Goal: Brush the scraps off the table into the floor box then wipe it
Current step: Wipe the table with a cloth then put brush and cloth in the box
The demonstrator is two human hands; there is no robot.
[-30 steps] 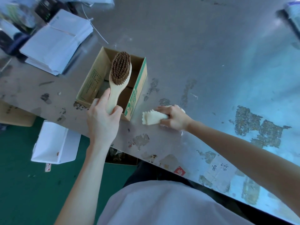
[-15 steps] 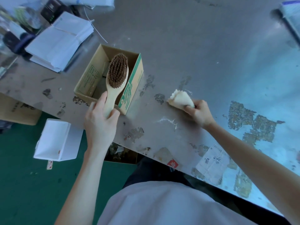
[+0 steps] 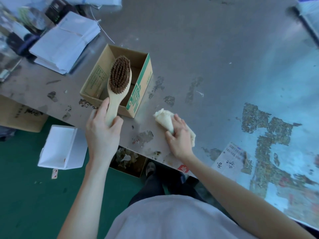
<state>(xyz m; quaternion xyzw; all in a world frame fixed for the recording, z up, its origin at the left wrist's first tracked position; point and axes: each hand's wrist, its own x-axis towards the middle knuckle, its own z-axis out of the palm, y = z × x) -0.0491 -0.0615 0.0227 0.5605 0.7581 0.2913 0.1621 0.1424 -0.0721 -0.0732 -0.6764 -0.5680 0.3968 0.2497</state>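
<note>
While the right hand [image 3: 179, 137] presses a cloth [image 3: 164, 119], the table [image 3: 215, 57] shows peeling patches

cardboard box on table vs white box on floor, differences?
The cardboard box is brown with green print and sits on the table; the white box is plain and sits on the green floor. A brush hangs above the cardboard box; nothing hangs above the white one. Both are open-topped.

Wooden brush [image 3: 119, 87], cardboard box [image 3: 139, 87], scuffed matt table [image 3: 207, 49]
</note>
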